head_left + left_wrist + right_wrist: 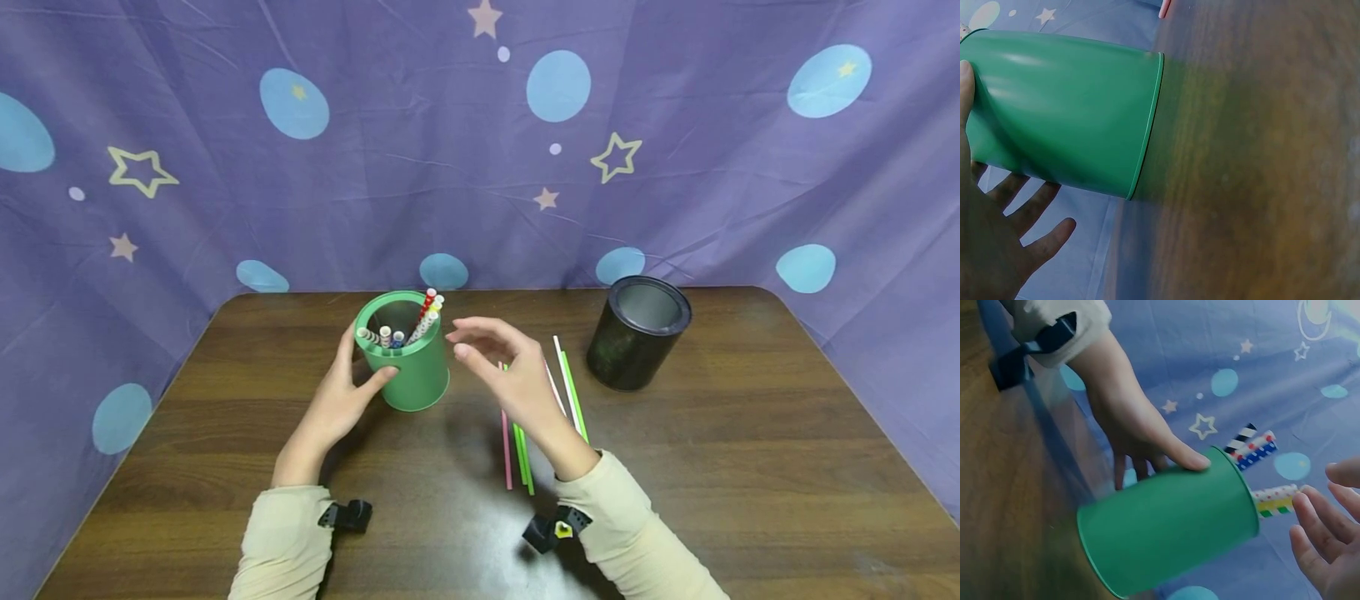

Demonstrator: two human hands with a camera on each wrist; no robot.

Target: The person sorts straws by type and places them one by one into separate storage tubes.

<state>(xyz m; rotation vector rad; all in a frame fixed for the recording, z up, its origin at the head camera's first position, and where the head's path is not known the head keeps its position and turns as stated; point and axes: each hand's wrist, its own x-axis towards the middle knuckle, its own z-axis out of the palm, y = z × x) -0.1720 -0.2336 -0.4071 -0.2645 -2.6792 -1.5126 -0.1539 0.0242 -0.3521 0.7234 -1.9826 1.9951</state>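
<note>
A green can with an open top stands at the left of the table. Several patterned paper straws stick up out of it, some spotted, some striped. My left hand holds the can from its left side, the thumb across the front and the fingers behind. In the left wrist view the can's wall lies between thumb and fingers. Just right of the rim hovers my right hand, fingers loosely bent with nothing between them. Its fingertips come close to the straws in the right wrist view.
Under and beside my right forearm lie several thin straws, among them a pink straw, a green straw and a white straw. A black can stands farther right. A purple patterned cloth hangs behind the wooden table.
</note>
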